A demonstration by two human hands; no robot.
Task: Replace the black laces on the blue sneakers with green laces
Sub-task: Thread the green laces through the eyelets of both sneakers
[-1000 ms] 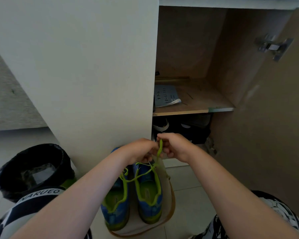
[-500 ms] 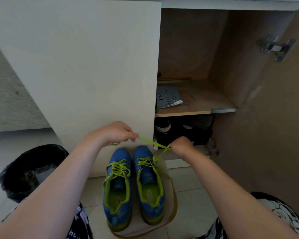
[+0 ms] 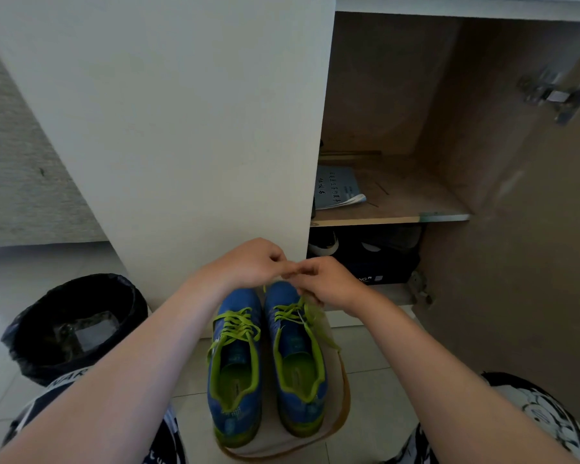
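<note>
Looks a bit dim and soft all over. Gets brightest on the white door [image 3: 181,128] at 11 o'clock. Goes dark inside the cupboard [image 3: 382,95] at 2 o'clock and in the bin [image 3: 74,326] at 8 o'clock. Bends at the edges. Blurs a little in the middle.

Bare hands and forearms, black-and-white printed clothes.
Left hand [image 3: 248,262] and right hand [image 3: 329,283] are ungloved; the garment [image 3: 533,416] is black with white shapes and white capital lettering [image 3: 68,376].

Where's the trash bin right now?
Head view, lower left: the trash bin stands on the floor, left of the blue sneakers, by the white cabinet door.
</note>
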